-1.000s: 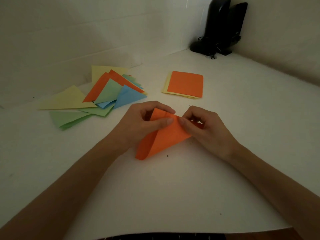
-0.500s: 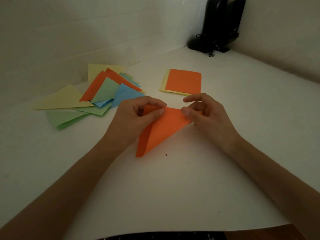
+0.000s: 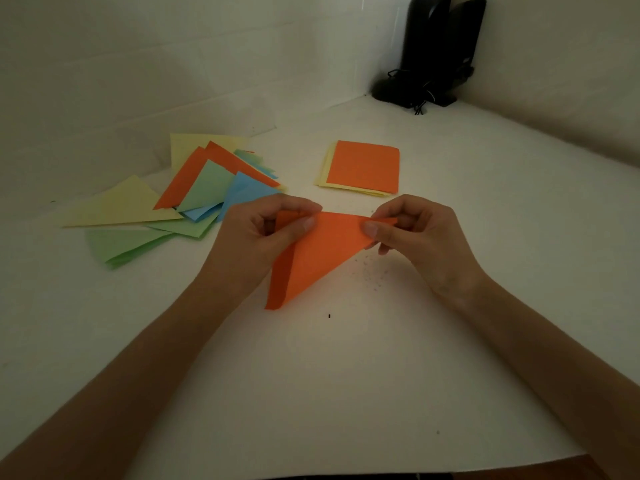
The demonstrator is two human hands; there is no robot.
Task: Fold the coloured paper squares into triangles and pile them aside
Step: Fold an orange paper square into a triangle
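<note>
White tabletop (image 3: 346, 375) below, left hand (image 3: 256, 244) and right hand (image 3: 419, 237) pinch the orange sheet (image 3: 322, 251) — align corners exactly, then crease flat.

cam: head, sole view (wide-angle, edges bowed) | from: above the near edge of the white table (image 3: 311, 393) | faces: forward and down toward the wall corner (image 3: 366, 57) | range: close

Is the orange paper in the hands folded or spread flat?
Folded: the orange paper forms a triangle, two layers showing at its lower left edge.
</note>
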